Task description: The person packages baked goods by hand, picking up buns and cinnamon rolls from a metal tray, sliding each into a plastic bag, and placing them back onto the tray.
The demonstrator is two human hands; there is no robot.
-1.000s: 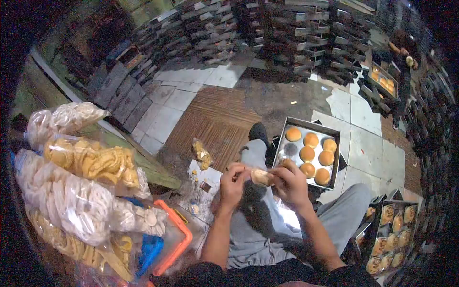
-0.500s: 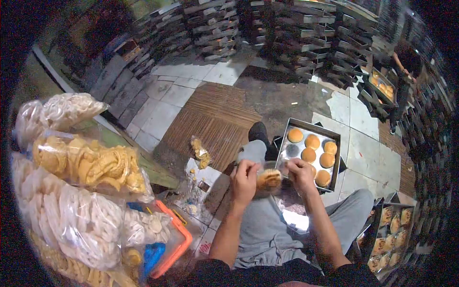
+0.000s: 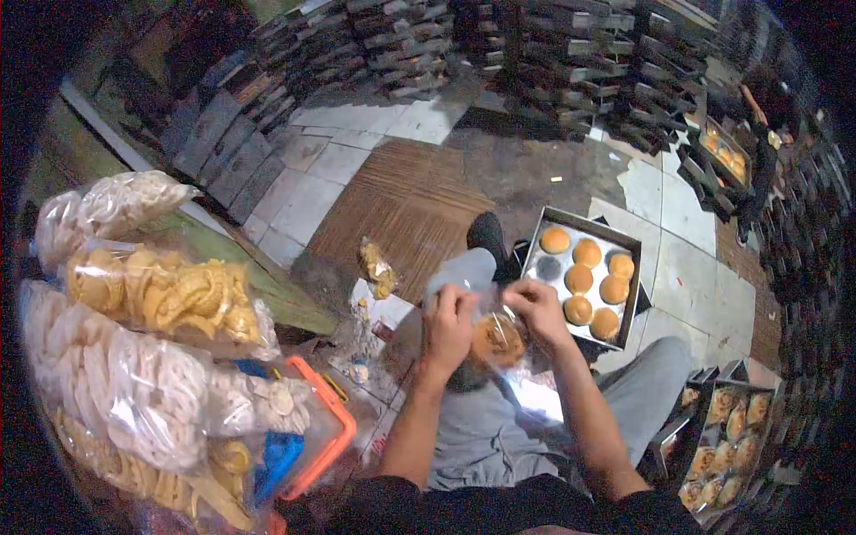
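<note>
Stacks of dark metal trays (image 3: 535, 53) wall in the far side of the tiled floor (image 3: 357, 143). A brown ribbed mat (image 3: 401, 209) lies across the tiles in front of the seated person, whose grey-trousered legs stretch toward it.

At the left, clear bags of pale and yellow crackers (image 3: 134, 339) heap over an orange crate (image 3: 334, 428); the plastic is glossy and crinkled, the crackers ruffled and curled.

A square steel baking tray (image 3: 635, 267) sits on the floor just beyond the hands, holding six round, smooth, golden-brown buns (image 3: 580, 278) and one bare dark spot. A second tray of wrapped buns (image 3: 727, 437) sits at the lower right, by the person's right leg.

A small bag of yellow snacks (image 3: 376, 267) lies on the mat's near edge.

The bun in a clear wrapper (image 3: 497, 339) hangs over the lap, between the two hands and slightly below them. It is round, with no real long axis; the thin film rises from it to the fingers. Both hands are equally close, one on each side of the wrapper's mouth. The left hand (image 3: 446, 325) is curled, fingers pinching the film's left edge. The right hand (image 3: 535, 308) is likewise curled, fingertips nipping the right edge.
</note>
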